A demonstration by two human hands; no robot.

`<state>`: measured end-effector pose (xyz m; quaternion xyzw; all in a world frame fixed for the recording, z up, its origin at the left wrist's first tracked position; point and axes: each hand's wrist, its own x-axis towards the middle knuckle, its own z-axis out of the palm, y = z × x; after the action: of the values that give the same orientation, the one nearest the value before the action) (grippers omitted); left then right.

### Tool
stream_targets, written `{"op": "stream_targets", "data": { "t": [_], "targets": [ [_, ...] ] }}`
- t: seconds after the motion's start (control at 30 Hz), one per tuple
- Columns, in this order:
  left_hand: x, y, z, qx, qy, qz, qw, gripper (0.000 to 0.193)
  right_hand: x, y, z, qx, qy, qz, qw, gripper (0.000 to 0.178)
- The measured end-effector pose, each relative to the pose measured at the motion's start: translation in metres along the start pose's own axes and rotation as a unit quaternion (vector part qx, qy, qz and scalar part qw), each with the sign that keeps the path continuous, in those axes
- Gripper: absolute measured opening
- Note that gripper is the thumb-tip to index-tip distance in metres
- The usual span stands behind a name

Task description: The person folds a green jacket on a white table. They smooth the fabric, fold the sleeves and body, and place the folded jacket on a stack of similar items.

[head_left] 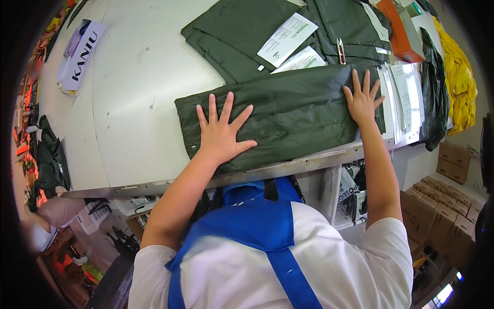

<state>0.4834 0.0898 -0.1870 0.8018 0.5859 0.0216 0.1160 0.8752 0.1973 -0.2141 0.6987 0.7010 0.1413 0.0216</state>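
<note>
A dark green folded garment (pixel 293 116) lies lengthwise along the near edge of the table, its fabric smooth and slightly shiny. My left hand (pixel 220 131) presses flat on its left part, fingers spread wide. On its right end rests my right hand (pixel 363 100), also flat with fingers apart. Just beyond it are more folded dark green garments (pixel 231 36), with white printed cards (pixel 288 38) on top. A pair of thread snips (pixel 340 51) lies on the green fabric behind my right hand. Neither hand grips anything.
The pale table (pixel 134 92) stretches to the left, with a white box (pixel 80 54) far back. At right are an orange box (pixel 400 33), papers in clear sleeves (pixel 406 98) and yellow fabric (pixel 458 77). Cardboard boxes (pixel 437 211) stack below right; a white basket (pixel 332 193) sits under the table.
</note>
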Motion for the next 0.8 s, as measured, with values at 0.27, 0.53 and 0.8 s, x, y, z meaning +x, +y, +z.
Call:
{"op": "stream_targets", "data": {
  "t": [0.27,0.53,0.8],
  "targets": [
    [-0.008,-0.019,0.01,-0.033,0.044,-0.031,0.998,0.079,-0.003,0.02,0.045,-0.015,-0.048,0.071,0.996,0.066],
    [-0.082,-0.077,0.019,-0.636,0.006,-0.412,0.652,0.067,0.009,-0.023,-0.014,0.186,0.079,0.033,0.979,0.073],
    [-0.044,-0.018,-0.097,-0.745,0.007,-0.275,0.608,0.07,-0.072,-0.159,-0.029,0.68,-0.114,0.016,0.724,0.061]
  ]
}}
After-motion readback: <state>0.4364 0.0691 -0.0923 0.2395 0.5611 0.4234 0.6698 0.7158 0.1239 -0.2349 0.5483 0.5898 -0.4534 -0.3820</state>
